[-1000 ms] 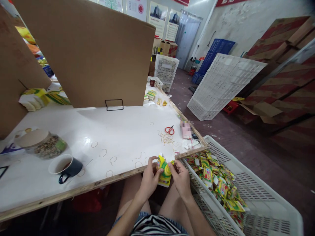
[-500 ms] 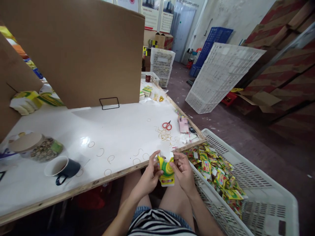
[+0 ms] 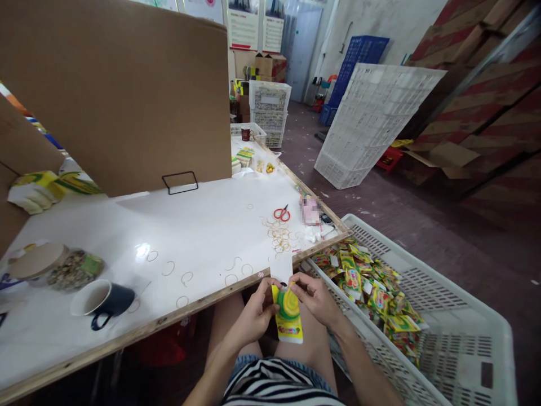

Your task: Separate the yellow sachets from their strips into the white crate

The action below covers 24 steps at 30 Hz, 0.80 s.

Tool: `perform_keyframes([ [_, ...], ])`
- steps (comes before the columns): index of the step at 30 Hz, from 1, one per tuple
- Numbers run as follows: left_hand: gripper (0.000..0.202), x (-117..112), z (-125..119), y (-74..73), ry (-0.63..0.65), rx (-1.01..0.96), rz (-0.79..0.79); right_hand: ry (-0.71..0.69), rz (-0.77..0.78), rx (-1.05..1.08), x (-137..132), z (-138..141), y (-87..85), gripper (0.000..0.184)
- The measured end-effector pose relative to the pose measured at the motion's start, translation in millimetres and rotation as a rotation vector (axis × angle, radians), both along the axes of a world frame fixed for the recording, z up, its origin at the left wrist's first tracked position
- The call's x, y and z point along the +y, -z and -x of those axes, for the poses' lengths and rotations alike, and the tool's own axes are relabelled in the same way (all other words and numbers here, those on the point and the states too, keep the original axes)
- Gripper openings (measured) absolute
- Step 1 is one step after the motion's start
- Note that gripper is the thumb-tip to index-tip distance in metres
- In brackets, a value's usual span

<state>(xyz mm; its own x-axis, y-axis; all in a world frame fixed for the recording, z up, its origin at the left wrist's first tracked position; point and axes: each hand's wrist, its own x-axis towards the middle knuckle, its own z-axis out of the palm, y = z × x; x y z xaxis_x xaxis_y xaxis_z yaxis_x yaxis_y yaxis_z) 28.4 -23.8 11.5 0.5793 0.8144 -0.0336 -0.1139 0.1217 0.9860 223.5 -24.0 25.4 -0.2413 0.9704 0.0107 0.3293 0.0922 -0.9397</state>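
Note:
Above my lap, just off the table's front edge, I hold a small yellow and green printed card box point(image 3: 289, 311) with a white flap standing up from its top. My left hand point(image 3: 258, 309) grips its left side, thumb across the front. At the upper right, my right hand point(image 3: 311, 298) pinches the box near the base of the flap. A white plastic crate point(image 3: 448, 293) to my right holds a heap of similar yellow and green printed packets point(image 3: 372, 287).
On the white table point(image 3: 203, 225) lie red-handled scissors point(image 3: 281, 213), rubber bands point(image 3: 279, 235), a dark mug point(image 3: 105, 300) and a jar point(image 3: 76, 269). A cardboard sheet point(image 3: 127, 101) stands across the back. Stacked white crates point(image 3: 376, 121) stand on the floor.
The printed box now hangs a little lower, with its front face turned more toward me and the white flap standing taller. My right hand has shifted to its top edge. My view has shifted slightly.

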Motion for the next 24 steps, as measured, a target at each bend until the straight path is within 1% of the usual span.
perform_keyframes([
  [4, 0.026, 0.1, -3.5, -1.3, 0.011, 0.011, 0.028, 0.046, -0.075, -0.037, -2.5, 1.2, 1.5, 0.028],
  [6, 0.027, 0.1, -5.9, -2.6, -0.018, 0.012, 0.023, 0.113, -0.108, 0.003, -2.8, 3.7, 4.1, 0.023],
  [7, 0.033, 0.1, -7.2, -3.4, -0.038, -0.006, 0.036, 0.157, -0.110, 0.053, -2.7, 4.8, 5.4, 0.019],
  [8, 0.044, 0.1, -8.4, -4.2, -0.055, -0.030, 0.057, 0.193, -0.100, 0.112, -2.5, 5.4, 6.5, 0.024],
  [9, 0.055, 0.1, -9.5, -4.8, -0.064, -0.052, 0.082, 0.213, -0.087, 0.164, -2.4, 5.3, 7.1, 0.035],
  [10, 0.064, 0.2, -10.5, -5.3, -0.063, -0.067, 0.101, 0.216, -0.082, 0.196, -2.3, 4.3, 7.0, 0.042],
  [11, 0.067, 0.3, -11.3, -5.7, -0.053, -0.069, 0.105, 0.205, -0.090, 0.199, -2.6, 2.3, 6.3, 0.042],
  [13, 0.060, 0.5, -12.8, -5.9, -0.028, -0.028, 0.075, 0.182, -0.138, 0.143, -4.2, -4.6, 3.1, 0.031],
  [14, 0.055, 0.6, -13.7, -6.0, -0.035, 0.009, 0.056, 0.181, -0.164, 0.117, -5.7, -8.9, 1.0, 0.030],
  [15, 0.051, 0.5, -14.9, -6.2, -0.052, 0.053, 0.041, 0.185, -0.175, 0.105, -7.7, -13.3, -1.2, 0.034],
  [17, 0.049, 0.0, -18.4, -7.3, -0.092, 0.145, 0.016, 0.184, -0.116, 0.105, -12.5, -20.7, -4.5, 0.037],
  [19, 0.048, -1.2, -23.4, -8.8, -0.101, 0.208, -0.018, 0.159, 0.019, 0.080, -17.6, -25.0, -5.3, 0.032],
  [21, 0.050, -3.2, -28.9, -9.5, -0.062, 0.225, -0.045, 0.153, 0.122, 0.016, -21.9, -26.3, -3.2, 0.035],
  [22, 0.051, -4.4, -31.6, -9.4, -0.035, 0.220, -0.049, 0.168, 0.141, -0.024, -23.6, -26.5, -1.2, 0.036],
  [24, 0.053, -6.6, -35.9, -7.9, 0.023, 0.202, -0.040, 0.229, 0.131, -0.101, -26.4, -26.7, 3.6, 0.031],
])
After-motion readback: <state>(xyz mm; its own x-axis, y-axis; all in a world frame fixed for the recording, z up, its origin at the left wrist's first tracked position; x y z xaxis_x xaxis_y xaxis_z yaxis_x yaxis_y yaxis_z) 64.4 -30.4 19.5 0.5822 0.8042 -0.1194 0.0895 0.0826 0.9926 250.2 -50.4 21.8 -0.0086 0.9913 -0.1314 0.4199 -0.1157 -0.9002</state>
